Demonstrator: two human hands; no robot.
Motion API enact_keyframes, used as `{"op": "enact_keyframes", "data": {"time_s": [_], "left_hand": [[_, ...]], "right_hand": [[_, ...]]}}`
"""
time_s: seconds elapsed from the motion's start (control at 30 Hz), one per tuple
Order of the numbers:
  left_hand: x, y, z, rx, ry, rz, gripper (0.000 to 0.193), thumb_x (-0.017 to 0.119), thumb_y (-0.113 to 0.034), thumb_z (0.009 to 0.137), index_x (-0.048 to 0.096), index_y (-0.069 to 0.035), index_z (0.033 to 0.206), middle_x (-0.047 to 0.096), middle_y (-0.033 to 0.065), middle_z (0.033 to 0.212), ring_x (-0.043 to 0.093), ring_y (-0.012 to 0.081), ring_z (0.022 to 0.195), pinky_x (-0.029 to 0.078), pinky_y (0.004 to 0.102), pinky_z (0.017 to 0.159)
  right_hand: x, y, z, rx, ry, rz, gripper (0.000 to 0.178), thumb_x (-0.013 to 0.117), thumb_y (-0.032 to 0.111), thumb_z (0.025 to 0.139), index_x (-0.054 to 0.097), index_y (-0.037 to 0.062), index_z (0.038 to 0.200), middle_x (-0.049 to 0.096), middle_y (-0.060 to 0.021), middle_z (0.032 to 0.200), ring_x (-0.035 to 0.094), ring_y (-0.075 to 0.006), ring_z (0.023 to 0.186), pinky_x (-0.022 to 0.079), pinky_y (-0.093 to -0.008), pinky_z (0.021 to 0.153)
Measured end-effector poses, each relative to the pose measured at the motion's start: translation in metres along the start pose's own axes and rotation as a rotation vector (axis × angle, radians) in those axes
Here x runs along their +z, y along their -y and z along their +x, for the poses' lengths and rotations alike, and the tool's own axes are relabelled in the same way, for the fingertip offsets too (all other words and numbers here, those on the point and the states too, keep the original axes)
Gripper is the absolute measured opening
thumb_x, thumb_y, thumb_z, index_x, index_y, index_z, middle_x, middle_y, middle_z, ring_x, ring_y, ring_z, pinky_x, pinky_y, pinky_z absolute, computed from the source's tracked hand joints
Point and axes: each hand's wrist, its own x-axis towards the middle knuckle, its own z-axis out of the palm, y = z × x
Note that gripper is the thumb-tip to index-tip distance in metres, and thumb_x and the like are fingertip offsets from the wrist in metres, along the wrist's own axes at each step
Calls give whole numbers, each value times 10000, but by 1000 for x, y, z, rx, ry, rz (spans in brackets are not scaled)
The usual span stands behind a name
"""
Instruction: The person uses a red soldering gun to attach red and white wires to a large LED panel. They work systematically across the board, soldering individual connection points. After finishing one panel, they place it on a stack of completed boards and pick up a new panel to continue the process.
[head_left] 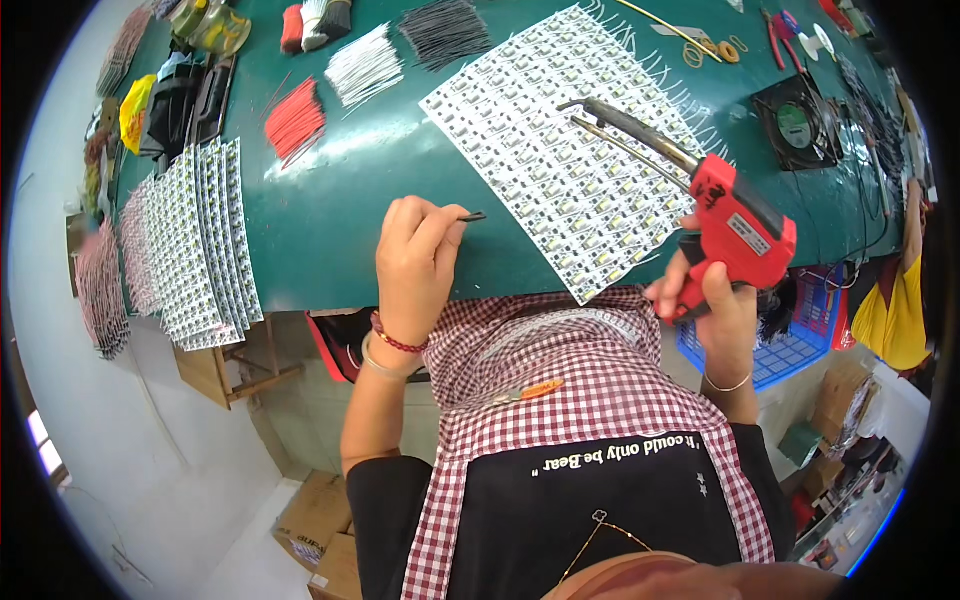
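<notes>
My right hand [712, 300] is wrapped round the grip of a red soldering gun [740, 225]. Its long metal nozzle points up and left over a large white sheet of circuit boards [570, 140], which carries rows of small parts. Thin wires stick out along the sheet's right edge. Left of the sheet, my left hand [415, 250] pinches a short, thin dark piece [473, 216] between thumb and forefinger; its exact kind is too small to tell. That hand is held above the table's near edge, apart from the sheet.
On the green table [340, 230] lie piles of red wires [295, 120], white wires [363, 68] and black wires [443, 32]. Stacked board sheets [205, 240] overhang the left side. A small fan [797, 122] and red-handled pliers [780, 40] lie right. A blue basket [765, 350] stands below.
</notes>
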Motion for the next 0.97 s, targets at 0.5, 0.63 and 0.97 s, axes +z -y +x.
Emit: {"op": "enact_keyframes", "data": {"time_s": [0.5, 0.63, 0.97], "left_hand": [[48, 18, 7, 279, 115, -66, 144, 676, 9, 709, 595, -30, 822, 629, 80, 1209, 569, 219, 804, 454, 323, 686], [43, 15, 12, 199, 222, -179, 168, 676, 26, 705, 606, -40, 843, 622, 65, 1230, 562, 228, 821, 476, 328, 726], [6, 39, 25, 408, 143, -75, 190, 675, 21, 728, 657, -97, 876, 611, 119, 1162, 600, 251, 970, 471, 390, 805]], "right_hand": [[12, -8, 21, 19, -108, -103, 428, 526, 279, 952, 457, -65, 1197, 468, -43, 577, 438, -93, 417, 462, -261, 470], [9, -8, 23, 18, -125, -80, 425, 522, 280, 955, 454, -64, 1196, 473, -41, 587, 433, -93, 414, 467, -264, 477], [8, -1, 26, 30, 19, -202, 547, 576, 363, 919, 441, -61, 1237, 531, -74, 610, 518, -145, 445, 517, -300, 531]]}}
